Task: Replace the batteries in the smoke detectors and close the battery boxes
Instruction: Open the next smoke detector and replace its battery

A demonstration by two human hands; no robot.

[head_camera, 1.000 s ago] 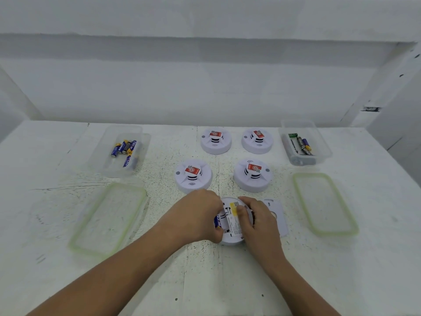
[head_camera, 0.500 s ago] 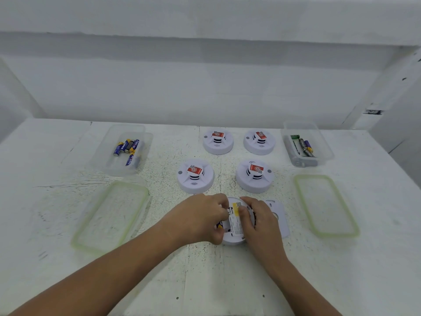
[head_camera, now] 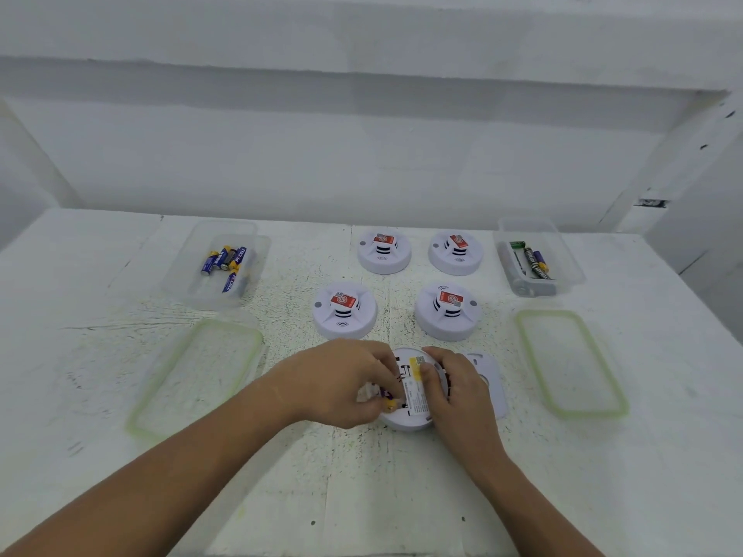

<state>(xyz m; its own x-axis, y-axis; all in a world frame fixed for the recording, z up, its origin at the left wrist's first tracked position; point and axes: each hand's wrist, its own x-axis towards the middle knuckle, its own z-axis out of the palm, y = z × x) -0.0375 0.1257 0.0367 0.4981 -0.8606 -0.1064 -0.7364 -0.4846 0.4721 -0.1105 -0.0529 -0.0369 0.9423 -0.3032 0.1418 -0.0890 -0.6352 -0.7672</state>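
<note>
White upturned detector (head_camera: pixel 414 391) near the worktop's (head_camera: pixel 402 496) front edge: your left hand (head_camera: pixel 341 381) pinches a battery (head_camera: pixel 389 403) in, right hand (head_camera: pixel 458 389) braces it; four detectors (head_camera: pixel 345 311) remain

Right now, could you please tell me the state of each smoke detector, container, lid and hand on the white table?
Overturned white smoke detector: underside up, battery bay open.
White battery cover: off, lying right of it.
Four upright white detectors: untouched, red labels up.
Left clear plastic container: open, holding blue batteries.
Right clear plastic container: open, holding mixed batteries.
Two green-rimmed lids: off, flat.
Left hand: pinching a battery at the bay.
Right hand: steadying the detector.
</note>
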